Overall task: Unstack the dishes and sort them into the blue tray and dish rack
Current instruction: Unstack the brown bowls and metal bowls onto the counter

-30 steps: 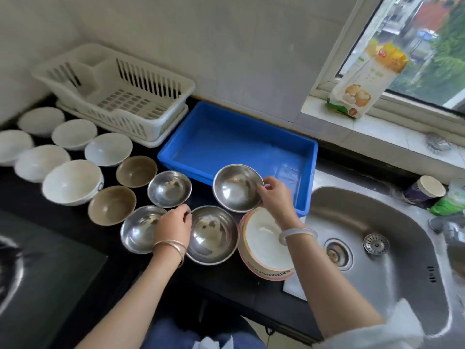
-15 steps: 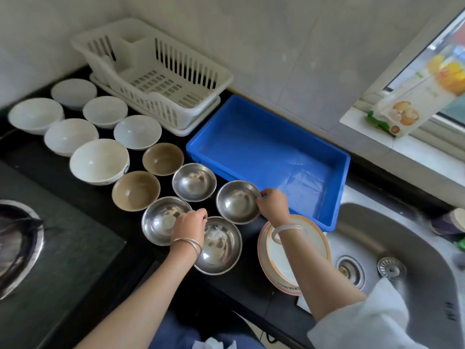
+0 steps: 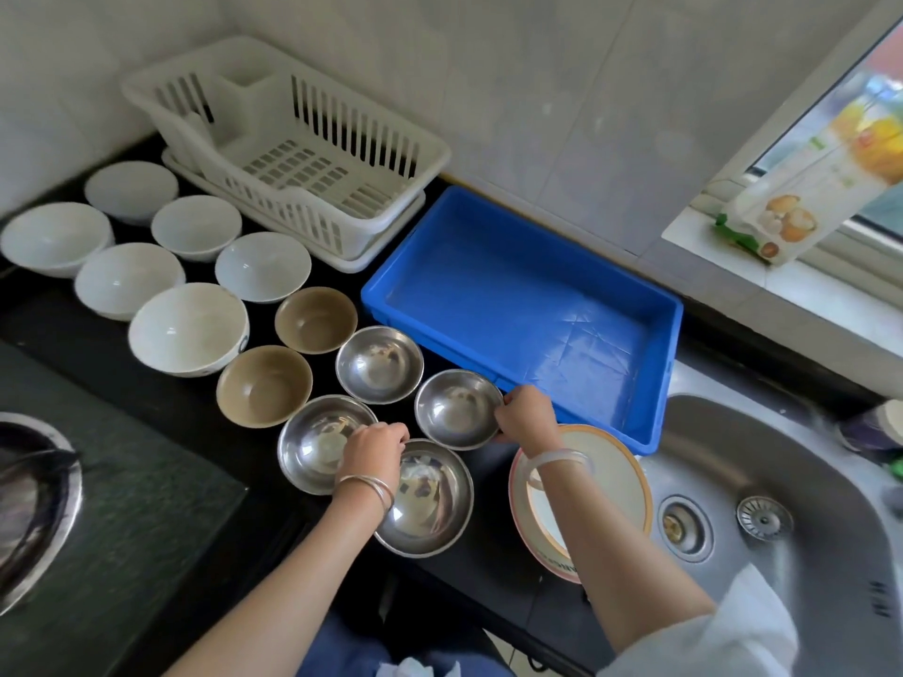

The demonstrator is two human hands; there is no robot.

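Several steel bowls sit on the black counter. My right hand [image 3: 525,415] pinches the right rim of one steel bowl [image 3: 457,408] just in front of the blue tray [image 3: 518,305], which holds nothing. My left hand [image 3: 371,449] grips the far rim of the nearest, largest steel bowl [image 3: 430,500], between it and another steel bowl [image 3: 317,442]. A fourth steel bowl [image 3: 378,364] stands behind. Two brown bowls [image 3: 315,320] [image 3: 264,386] and several white bowls [image 3: 188,327] lie further left. A stack of orange-rimmed plates [image 3: 606,476] sits under my right wrist. The white dish rack [image 3: 288,144] holds nothing.
A steel sink [image 3: 782,505] lies to the right, with a cup [image 3: 879,422] at its far edge. A stove burner [image 3: 29,500] is at the left on dark glass. A food packet [image 3: 801,207] leans on the window sill. A tiled wall rises behind.
The steel bowl in my right hand came down from above the tray's front edge onto the counter in front of it. The view shifted left. My left hand stayed on the large bowl's rim.
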